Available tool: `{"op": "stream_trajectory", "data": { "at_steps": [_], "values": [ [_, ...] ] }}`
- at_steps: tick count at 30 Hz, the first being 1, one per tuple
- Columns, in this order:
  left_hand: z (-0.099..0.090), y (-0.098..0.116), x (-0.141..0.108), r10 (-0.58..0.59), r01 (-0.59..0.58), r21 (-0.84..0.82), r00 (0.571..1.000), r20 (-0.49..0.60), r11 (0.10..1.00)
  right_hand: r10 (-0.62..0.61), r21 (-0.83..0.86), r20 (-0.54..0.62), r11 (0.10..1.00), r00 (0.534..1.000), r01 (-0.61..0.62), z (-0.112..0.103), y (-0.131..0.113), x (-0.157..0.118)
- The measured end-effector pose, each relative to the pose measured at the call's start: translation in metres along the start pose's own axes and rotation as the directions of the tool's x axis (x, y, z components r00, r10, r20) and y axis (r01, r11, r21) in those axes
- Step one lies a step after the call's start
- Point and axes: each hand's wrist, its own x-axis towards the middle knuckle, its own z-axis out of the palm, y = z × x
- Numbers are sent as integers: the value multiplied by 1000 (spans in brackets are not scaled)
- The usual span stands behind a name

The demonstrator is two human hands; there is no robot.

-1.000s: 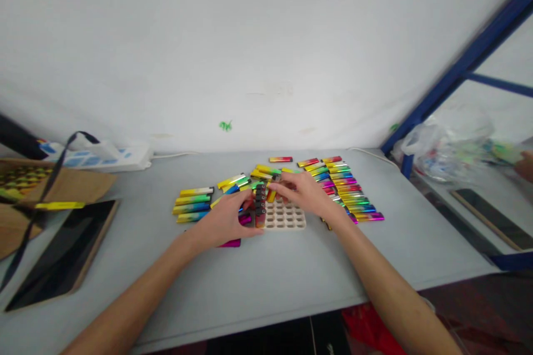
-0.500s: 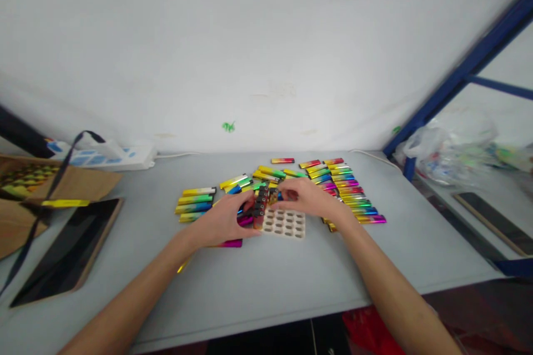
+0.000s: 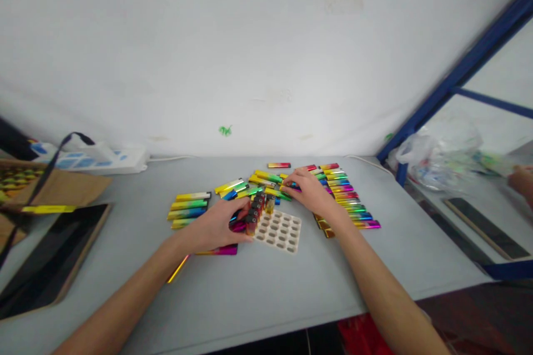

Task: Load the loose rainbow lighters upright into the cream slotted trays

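Pinching black-topped lighters (image 3: 255,214), left hand (image 3: 214,226) beside pale holed tray (image 3: 283,231), right hand (image 3: 311,191), grip unclear

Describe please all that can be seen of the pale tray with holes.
The tray is off-white, apparently plastic, with rows of oval holes, mostly empty. It lies flat and slightly turned on the grey table. Dark-topped lighters stand along its left side. The left hand braces them; whether it touches the tray is unclear.

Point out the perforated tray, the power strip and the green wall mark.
Perforated tray (image 3: 298,234): head view, its right rim.
Power strip (image 3: 139,161): head view, its right end.
Green wall mark (image 3: 225,131): head view, its middle.
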Motion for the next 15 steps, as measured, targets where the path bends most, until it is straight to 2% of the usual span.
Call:
{"op": "stream_trajectory", "data": {
  "at_steps": [5,8,11,15],
  "values": [
    [-1,5,1,8,-8,-17,1000,-15,1000,-68,-73,27,995,997,70,17,-11,21],
    [-1,6,1,15,-16,-42,1000,-19,999,-37,-152,80,987,996,49,23,-17,34],
    [-1,6,1,-1,1,-64,1000,-2,998,-30,-224,96,973,995,51,23,-24,37],
    [0,6,1,-13,12,-53,1000,-6,999,-96,-288,97,950,991,120,18,-32,33]
  ]
}}
